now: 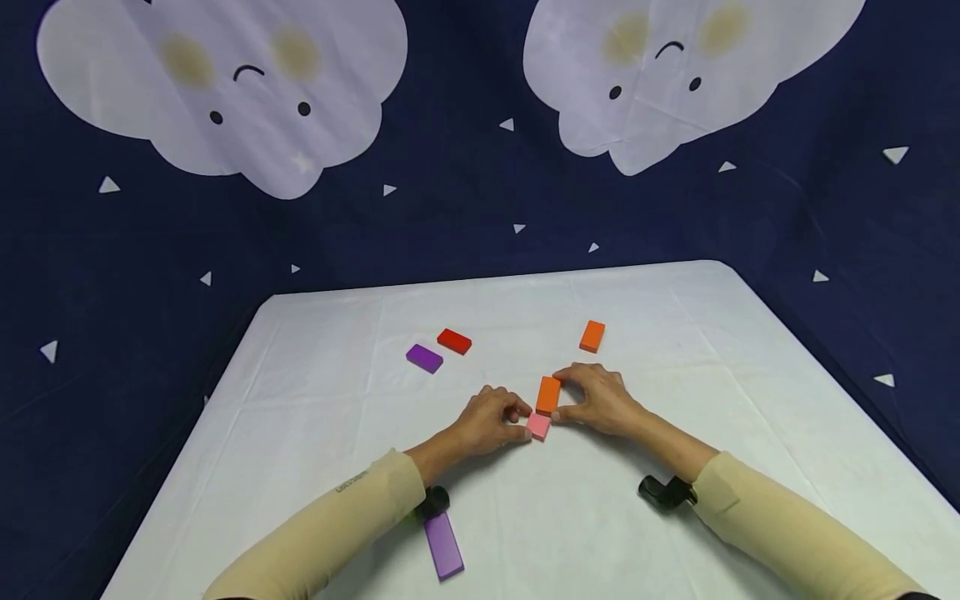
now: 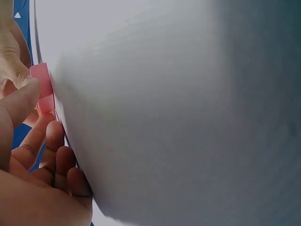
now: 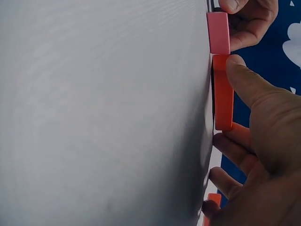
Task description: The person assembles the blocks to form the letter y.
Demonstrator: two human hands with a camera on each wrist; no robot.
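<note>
My left hand [image 1: 491, 421] pinches a small pink block [image 1: 538, 427] between thumb and fingers on the white-covered table. In the left wrist view the thumb rests against one side of the pink block [image 2: 41, 80]. My right hand [image 1: 603, 400] holds an orange rectangular block [image 1: 548, 396] lying flat just beyond the pink one. The right wrist view shows its thumb at one end of the orange block [image 3: 223, 94] and a finger at the other. The pink and orange blocks stand end to end, touching or nearly so.
A second orange block [image 1: 592, 336] lies farther back on the right. Back left are a red block [image 1: 454, 341] and a purple block [image 1: 424, 358]. A longer light purple block [image 1: 445, 546] lies near the left sleeve, beside something green mostly hidden. A dark cloud-patterned cloth surrounds the table.
</note>
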